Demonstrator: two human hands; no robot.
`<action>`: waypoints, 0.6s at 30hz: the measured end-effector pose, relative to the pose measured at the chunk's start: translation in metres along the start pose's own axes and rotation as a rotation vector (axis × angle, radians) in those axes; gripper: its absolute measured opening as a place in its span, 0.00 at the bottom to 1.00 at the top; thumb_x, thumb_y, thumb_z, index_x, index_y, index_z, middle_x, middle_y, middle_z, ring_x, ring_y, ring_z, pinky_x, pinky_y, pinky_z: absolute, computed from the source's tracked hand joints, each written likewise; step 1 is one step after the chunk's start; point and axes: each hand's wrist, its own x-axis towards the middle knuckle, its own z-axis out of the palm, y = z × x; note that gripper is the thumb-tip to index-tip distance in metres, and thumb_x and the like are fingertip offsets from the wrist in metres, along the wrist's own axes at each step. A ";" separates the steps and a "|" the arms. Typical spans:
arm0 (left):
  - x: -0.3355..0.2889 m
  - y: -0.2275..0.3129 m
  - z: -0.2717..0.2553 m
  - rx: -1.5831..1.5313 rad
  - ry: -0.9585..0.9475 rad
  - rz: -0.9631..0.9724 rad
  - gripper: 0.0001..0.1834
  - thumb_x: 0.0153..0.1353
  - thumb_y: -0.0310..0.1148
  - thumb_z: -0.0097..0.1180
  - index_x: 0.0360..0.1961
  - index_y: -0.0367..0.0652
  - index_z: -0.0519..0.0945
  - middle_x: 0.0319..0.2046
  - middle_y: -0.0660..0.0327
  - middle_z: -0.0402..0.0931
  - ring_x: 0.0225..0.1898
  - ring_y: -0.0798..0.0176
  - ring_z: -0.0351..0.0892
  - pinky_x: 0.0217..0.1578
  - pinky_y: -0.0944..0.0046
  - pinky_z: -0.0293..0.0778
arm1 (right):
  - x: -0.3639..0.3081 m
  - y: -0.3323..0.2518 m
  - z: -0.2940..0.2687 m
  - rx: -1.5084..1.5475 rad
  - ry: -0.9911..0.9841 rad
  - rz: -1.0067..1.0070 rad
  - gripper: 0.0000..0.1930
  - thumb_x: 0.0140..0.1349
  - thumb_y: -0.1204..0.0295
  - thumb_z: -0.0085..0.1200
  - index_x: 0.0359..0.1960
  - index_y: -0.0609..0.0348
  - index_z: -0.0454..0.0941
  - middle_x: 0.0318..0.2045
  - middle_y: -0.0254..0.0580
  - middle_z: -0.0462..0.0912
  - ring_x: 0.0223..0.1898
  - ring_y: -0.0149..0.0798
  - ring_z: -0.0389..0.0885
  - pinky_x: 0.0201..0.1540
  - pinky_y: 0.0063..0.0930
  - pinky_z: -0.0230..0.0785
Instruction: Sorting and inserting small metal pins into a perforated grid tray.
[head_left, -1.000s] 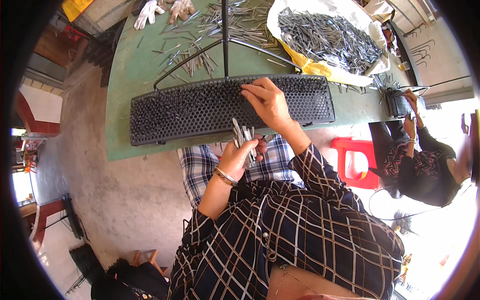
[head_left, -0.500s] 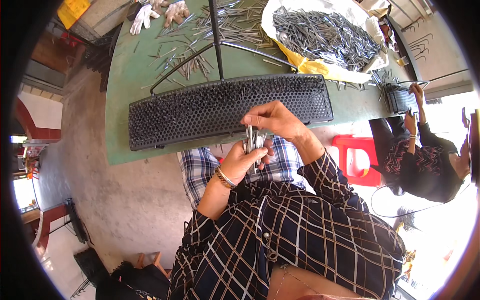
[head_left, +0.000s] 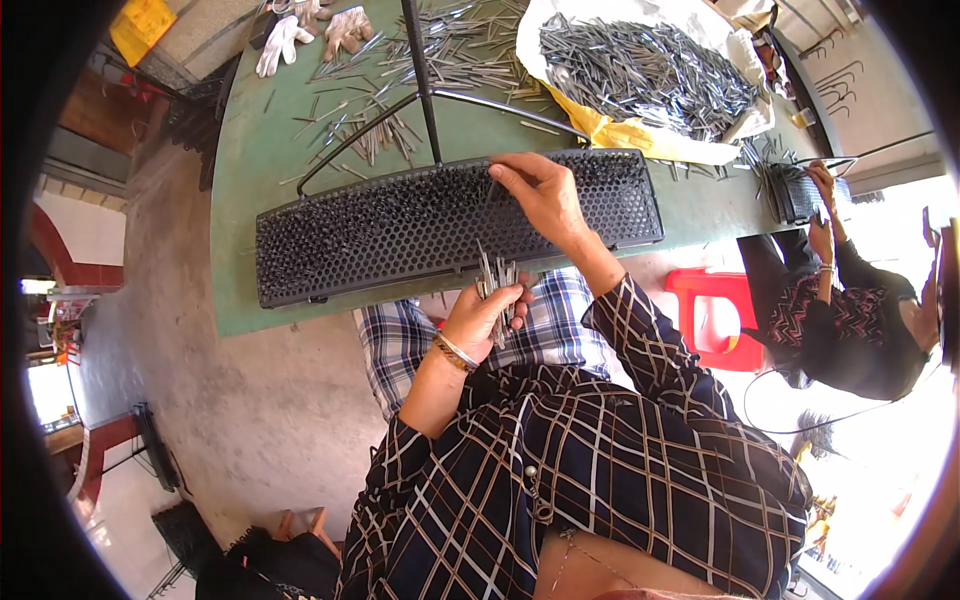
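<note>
A bundle of thin metal strips (head_left: 497, 283) is clasped in my left hand (head_left: 478, 318), just off the table's near edge. My right hand (head_left: 541, 195) reaches over the black perforated rack (head_left: 400, 240), thumb and fingertips pinched together above its holes. Whatever sits in that pinch is too small and dark to make out. Many dark pieces stand in the rack's holes along the far side and the left end; bare holes show along the near middle. A black metal frame (head_left: 425, 95) rises from the rack's far edge.
Loose strips (head_left: 380, 135) lie scattered behind the rack. A white and yellow sack (head_left: 600, 125) holds a big heap of them. Work gloves (head_left: 283, 45) rest at the far left of the green table (head_left: 240, 240). Right: a red stool (head_left: 700, 315) and a co-worker (head_left: 850, 320) at another rack.
My right hand has moved up and away from the bundle, out over the rack. The left hand has stayed near the table edge, holding the strips.
</note>
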 end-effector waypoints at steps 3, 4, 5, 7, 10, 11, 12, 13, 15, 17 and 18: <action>-0.003 0.001 0.000 0.019 0.053 -0.006 0.09 0.59 0.30 0.52 0.38 0.37 0.75 0.29 0.60 0.77 0.26 0.70 0.74 0.23 0.70 0.70 | 0.000 -0.001 0.007 -0.081 0.025 -0.100 0.09 0.57 0.74 0.57 0.38 0.63 0.80 0.31 0.42 0.81 0.29 0.32 0.79 0.33 0.22 0.69; -0.003 0.000 -0.001 0.017 0.053 -0.007 0.09 0.59 0.30 0.52 0.38 0.37 0.75 0.29 0.60 0.77 0.26 0.70 0.74 0.23 0.70 0.70 | -0.001 -0.002 0.008 -0.082 0.023 -0.099 0.09 0.57 0.74 0.57 0.38 0.63 0.80 0.31 0.42 0.81 0.29 0.32 0.79 0.33 0.22 0.69; -0.004 0.000 -0.003 0.036 0.062 0.006 0.07 0.59 0.30 0.52 0.36 0.38 0.75 0.29 0.60 0.77 0.26 0.70 0.74 0.23 0.70 0.70 | -0.001 -0.004 0.008 -0.127 0.046 -0.169 0.09 0.56 0.74 0.57 0.38 0.63 0.80 0.31 0.43 0.81 0.30 0.35 0.79 0.33 0.24 0.70; -0.004 -0.002 -0.005 0.052 0.073 0.017 0.06 0.59 0.30 0.52 0.35 0.39 0.74 0.28 0.60 0.77 0.26 0.70 0.74 0.22 0.70 0.70 | -0.001 -0.005 0.009 -0.170 0.067 -0.238 0.09 0.56 0.74 0.57 0.37 0.63 0.80 0.31 0.44 0.81 0.31 0.38 0.80 0.33 0.25 0.71; -0.006 -0.004 -0.007 0.074 0.086 0.028 0.07 0.59 0.30 0.52 0.37 0.40 0.73 0.28 0.59 0.77 0.26 0.70 0.74 0.22 0.70 0.69 | -0.001 -0.005 0.010 -0.186 0.069 -0.248 0.09 0.55 0.74 0.57 0.37 0.62 0.80 0.31 0.44 0.81 0.32 0.42 0.80 0.34 0.27 0.71; -0.007 -0.004 -0.007 0.082 0.082 0.027 0.08 0.60 0.30 0.52 0.38 0.40 0.72 0.28 0.59 0.77 0.26 0.70 0.74 0.21 0.71 0.69 | 0.001 -0.004 0.010 -0.226 0.074 -0.285 0.09 0.55 0.74 0.57 0.37 0.62 0.80 0.31 0.44 0.81 0.31 0.42 0.80 0.34 0.28 0.71; -0.008 -0.003 -0.007 0.090 0.078 0.026 0.08 0.60 0.30 0.52 0.40 0.41 0.71 0.28 0.59 0.76 0.26 0.70 0.73 0.21 0.72 0.68 | 0.001 -0.004 0.010 -0.266 0.080 -0.322 0.09 0.55 0.73 0.57 0.37 0.62 0.80 0.31 0.44 0.81 0.31 0.43 0.80 0.33 0.28 0.71; -0.009 -0.003 -0.007 0.089 0.077 0.025 0.08 0.60 0.30 0.52 0.40 0.41 0.71 0.28 0.59 0.76 0.26 0.70 0.73 0.21 0.72 0.68 | 0.001 -0.004 0.009 -0.267 0.079 -0.322 0.09 0.55 0.73 0.57 0.37 0.62 0.80 0.31 0.44 0.81 0.31 0.43 0.80 0.33 0.28 0.71; -0.009 -0.002 -0.007 0.089 0.046 0.042 0.09 0.60 0.30 0.52 0.41 0.41 0.71 0.29 0.59 0.76 0.25 0.71 0.72 0.20 0.73 0.67 | 0.000 -0.005 0.009 -0.284 0.072 -0.320 0.09 0.54 0.73 0.58 0.36 0.61 0.80 0.30 0.44 0.81 0.31 0.45 0.79 0.34 0.30 0.71; -0.010 -0.001 -0.006 0.081 0.040 0.046 0.09 0.61 0.30 0.52 0.41 0.42 0.71 0.29 0.59 0.76 0.25 0.71 0.72 0.20 0.73 0.67 | -0.001 0.003 0.011 -0.338 0.058 -0.380 0.09 0.53 0.73 0.58 0.36 0.61 0.80 0.31 0.43 0.80 0.30 0.44 0.79 0.33 0.31 0.71; -0.010 0.000 -0.006 0.074 0.034 0.050 0.08 0.61 0.29 0.52 0.41 0.42 0.71 0.29 0.59 0.76 0.24 0.71 0.72 0.20 0.73 0.67 | -0.002 0.007 0.012 -0.391 0.043 -0.440 0.09 0.53 0.73 0.58 0.36 0.60 0.80 0.31 0.43 0.80 0.29 0.44 0.78 0.32 0.31 0.71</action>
